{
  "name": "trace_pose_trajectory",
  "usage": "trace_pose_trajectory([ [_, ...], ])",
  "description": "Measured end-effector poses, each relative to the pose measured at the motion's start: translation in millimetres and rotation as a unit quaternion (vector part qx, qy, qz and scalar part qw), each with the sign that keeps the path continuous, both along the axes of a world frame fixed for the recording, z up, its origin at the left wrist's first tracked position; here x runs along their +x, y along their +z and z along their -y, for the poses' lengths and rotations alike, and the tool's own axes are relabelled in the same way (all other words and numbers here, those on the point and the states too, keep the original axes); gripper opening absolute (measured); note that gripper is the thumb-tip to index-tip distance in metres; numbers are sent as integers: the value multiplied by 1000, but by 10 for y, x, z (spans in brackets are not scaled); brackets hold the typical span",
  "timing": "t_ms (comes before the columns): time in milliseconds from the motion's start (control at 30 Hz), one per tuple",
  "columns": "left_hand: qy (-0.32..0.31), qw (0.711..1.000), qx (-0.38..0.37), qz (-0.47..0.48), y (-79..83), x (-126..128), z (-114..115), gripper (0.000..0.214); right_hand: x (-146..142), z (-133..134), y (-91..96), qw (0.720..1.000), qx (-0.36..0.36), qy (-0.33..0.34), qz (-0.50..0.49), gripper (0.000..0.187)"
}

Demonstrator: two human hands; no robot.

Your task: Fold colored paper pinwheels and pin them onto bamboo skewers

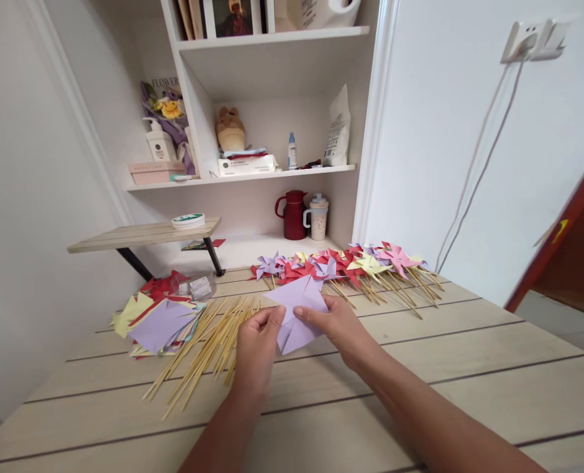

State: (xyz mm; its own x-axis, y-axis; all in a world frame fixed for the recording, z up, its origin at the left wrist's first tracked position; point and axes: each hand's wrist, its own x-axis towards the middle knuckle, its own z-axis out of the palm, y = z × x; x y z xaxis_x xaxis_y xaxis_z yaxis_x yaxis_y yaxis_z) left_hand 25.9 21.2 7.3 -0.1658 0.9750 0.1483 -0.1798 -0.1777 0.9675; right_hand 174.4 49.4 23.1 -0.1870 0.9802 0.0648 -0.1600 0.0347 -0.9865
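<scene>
Between my two hands is a square of light purple paper (299,332), with cuts running in from its corners, held up above the wooden table. My left hand (258,341) pinches its left side, thumb on top. On the right side, my right hand (338,325) grips it with the thumb pressed near the middle and the fingers behind. Just left of my left hand lies a loose spread of thin wooden sticks (207,348). Beyond the paper, finished pinwheels (343,263) in red, purple, pink and yellow lie in a row with their sticks toward me.
A stack of coloured paper sheets (161,325) lies at the left, beside a clear plastic container (198,287). A small raised stand (144,235) carries a round white tub (188,221). Behind are a red jug (294,217), a speckled cup (318,218) and shelves (272,174).
</scene>
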Motion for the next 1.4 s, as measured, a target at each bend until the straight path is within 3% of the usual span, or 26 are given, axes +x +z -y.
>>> trace_pose_trajectory([
  [167,-37,999,-1,32,29,8,0,40,32,-16,0,1000,20,-21,-6,39],
  [367,-28,999,-38,8,-9,-1,-11,36,4,-24,-69,999,25,27,19,39],
  [567,35,995,-37,90,-30,-26,-44,38,-5,-16,-116,984,172,-7,34,34],
  [667,64,985,-27,159,7,-61,-53,35,13,22,-96,948,289,-70,115,44],
  [800,85,965,-5,248,81,-125,-57,30,-19,93,-104,866,435,-128,213,45],
  [933,54,952,6,301,109,-150,-64,23,-128,146,-187,820,498,-131,248,46],
  [1100,5,951,-10,309,62,-115,-65,23,-231,149,-284,788,529,-133,286,39],
  [1200,-18,954,-13,300,65,-99,-44,26,-228,143,-292,789,528,-135,285,31],
  [1400,-23,969,-17,244,115,-66,32,28,-150,131,-211,828,488,-161,224,13],
])
